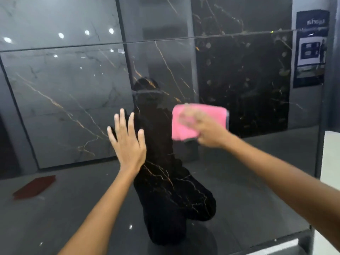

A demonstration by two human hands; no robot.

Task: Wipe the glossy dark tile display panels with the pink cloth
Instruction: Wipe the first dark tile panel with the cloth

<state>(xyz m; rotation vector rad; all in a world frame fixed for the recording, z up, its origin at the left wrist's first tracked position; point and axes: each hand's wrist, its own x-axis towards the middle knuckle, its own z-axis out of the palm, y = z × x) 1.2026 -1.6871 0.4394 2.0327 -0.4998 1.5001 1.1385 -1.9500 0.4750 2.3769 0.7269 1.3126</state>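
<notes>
We press the pink cloth against the glossy dark panel with our right hand, a little right of the panel's middle and just beside the dark reflection of ourselves. The hand is blurred, so we cannot tell how its fingers lie on the cloth. Our left hand rests flat on the panel, fingers straight and spread, holding nothing, apart from the cloth. To wipe well, we judge it best to keep the cloth folded flat, press evenly, and work in overlapping strokes toward the seam above. The bracing palm may leave prints, so that patch needs a pass too.
</notes>
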